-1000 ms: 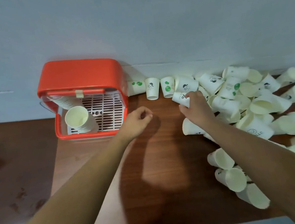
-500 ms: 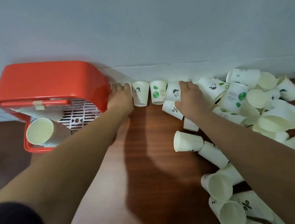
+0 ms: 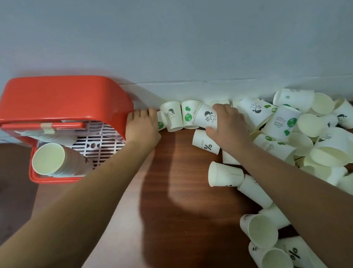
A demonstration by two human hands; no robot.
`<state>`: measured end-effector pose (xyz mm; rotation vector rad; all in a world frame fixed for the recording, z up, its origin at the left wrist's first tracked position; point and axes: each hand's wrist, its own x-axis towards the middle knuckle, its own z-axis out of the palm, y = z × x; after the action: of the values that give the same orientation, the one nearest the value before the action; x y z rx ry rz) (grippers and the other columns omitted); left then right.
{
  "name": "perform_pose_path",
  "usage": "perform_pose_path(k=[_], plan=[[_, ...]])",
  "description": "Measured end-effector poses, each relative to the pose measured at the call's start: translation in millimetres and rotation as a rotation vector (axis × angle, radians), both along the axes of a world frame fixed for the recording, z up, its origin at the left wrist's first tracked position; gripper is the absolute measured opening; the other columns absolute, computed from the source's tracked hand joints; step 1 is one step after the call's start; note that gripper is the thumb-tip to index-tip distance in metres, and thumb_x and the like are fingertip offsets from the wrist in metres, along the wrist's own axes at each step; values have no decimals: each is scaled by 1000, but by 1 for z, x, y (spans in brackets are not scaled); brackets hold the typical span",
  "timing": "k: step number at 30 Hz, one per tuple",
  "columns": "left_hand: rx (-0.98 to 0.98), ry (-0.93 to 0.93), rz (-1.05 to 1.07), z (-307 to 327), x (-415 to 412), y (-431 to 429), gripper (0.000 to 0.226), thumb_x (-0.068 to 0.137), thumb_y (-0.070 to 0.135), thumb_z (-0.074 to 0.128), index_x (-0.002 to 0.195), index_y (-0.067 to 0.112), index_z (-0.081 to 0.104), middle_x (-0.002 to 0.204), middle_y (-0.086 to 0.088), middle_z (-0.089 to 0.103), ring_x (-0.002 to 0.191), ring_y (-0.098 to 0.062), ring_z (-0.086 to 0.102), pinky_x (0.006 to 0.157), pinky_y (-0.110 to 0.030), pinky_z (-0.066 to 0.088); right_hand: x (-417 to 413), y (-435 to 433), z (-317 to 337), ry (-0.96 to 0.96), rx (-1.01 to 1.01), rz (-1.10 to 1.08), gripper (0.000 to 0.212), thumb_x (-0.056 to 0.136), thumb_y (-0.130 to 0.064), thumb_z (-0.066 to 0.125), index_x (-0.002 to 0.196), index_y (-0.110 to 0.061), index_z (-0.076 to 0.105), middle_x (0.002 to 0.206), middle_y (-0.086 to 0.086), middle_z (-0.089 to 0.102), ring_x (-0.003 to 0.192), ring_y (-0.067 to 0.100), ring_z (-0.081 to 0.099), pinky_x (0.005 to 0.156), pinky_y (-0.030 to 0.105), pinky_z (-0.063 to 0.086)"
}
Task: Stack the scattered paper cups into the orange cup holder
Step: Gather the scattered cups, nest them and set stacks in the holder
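My right hand grasps a tilted girl-print cup at the far edge of the worktop, thumb under it and fingers over it. My left hand lies between the orange holder and a green-spot cup; I cannot tell whether it grips. A nested stack lies inside the holder. At right, loose cups lie heaped.

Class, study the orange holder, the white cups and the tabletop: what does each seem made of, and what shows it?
Orange holder: probably moulded plastic, smooth with a slight sheen; rounded corners, even colour.
White cups: thin paper, matte; printed designs, thin rims.
Tabletop: wood or wood-look laminate, glossy; grain streaks and pale reflections.
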<state>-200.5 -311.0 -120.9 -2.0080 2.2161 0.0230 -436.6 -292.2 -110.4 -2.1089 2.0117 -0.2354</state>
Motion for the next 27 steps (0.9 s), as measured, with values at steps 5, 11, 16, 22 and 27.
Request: perform_pose_path(k=[5,11,16,22,27], plan=[[-5,454,81,43,12,39,59,80,35,70,129,11,49,117,-15,51,102,-37,56,81,-43,47,16,21,23,-228,8,-84,53,82,-25,70,129,-10,51,117,8,55,109,28,51,91,38,41],[38,853,132,87,64,98,57,77,42,77,126,27,52,113,-1,48,99,-13,49,76,-13,35,68,55,47,-489,23,-106,55,80,-28,73,128,-16,51,119,-1,53,107,15,49,87,25,36],[99,1101,329,122,127,137,52,68,33,63,113,21,39,106,1,52,86,-8,54,62,-11,43,126,79,59,-512,38,-38,58,82,-30,74,133,-15,49,125,1,55,114,17,52,92,22,36],[-125,1154,425,148,217,167,37,82,28,76,109,31,51,107,8,64,91,-5,64,75,-20,52,188,98,75,-544,52,60,55,82,-34,74,128,-22,49,121,-4,56,109,13,55,89,30,48],[-175,987,465,128,255,162,53,79,43,73,125,25,54,117,3,62,103,-15,61,88,-38,52,220,109,80,-562,41,52,59,82,-37,74,132,-25,46,125,-6,55,112,10,55,93,38,53]])
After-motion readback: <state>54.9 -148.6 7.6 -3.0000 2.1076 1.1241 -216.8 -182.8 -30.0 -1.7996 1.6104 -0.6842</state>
